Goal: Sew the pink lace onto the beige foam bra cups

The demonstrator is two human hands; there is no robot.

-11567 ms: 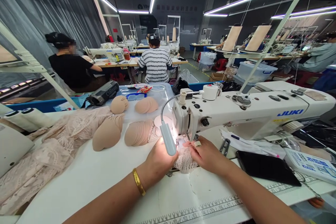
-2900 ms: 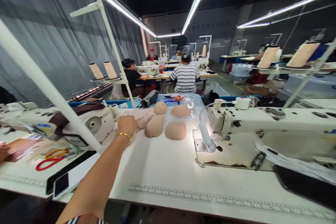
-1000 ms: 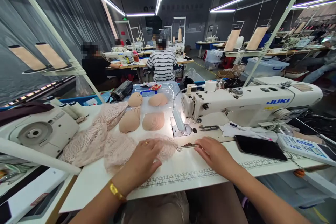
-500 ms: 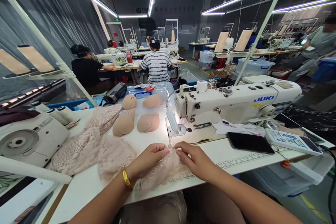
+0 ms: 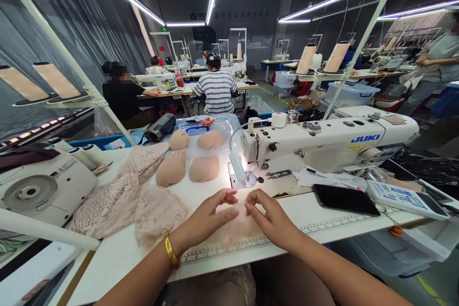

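My left hand (image 5: 211, 215) is open above the front of the sewing table, thumb and fingers apart with nothing between them. Beside it, my right hand (image 5: 267, 210) has its thumb and fingertips pinched together; what they hold, if anything, is too small to make out. Beneath both hands lies a piece of sheer pale pink fabric (image 5: 234, 234), slightly blurred. The presser foot area of a white sewing machine (image 5: 322, 138) is just beyond my fingertips, lit by a small lamp (image 5: 236, 166). Pale pink lace (image 5: 158, 215) is spread to the left of my left hand.
Beige foam cups (image 5: 204, 169) lie in several stacks behind the hands. Thread snips (image 5: 279, 174), a black phone (image 5: 346, 199) and a white boxy device (image 5: 407, 198) rest at right. A second machine (image 5: 43, 186) stands at left. A measuring tape (image 5: 311, 224) runs along the front edge.
My left hand has let go of the sheer fabric and its fingers have spread apart. My right hand stays pinched nearby. The fabric now lies lower and flatter under the hands; the view has shifted slightly.
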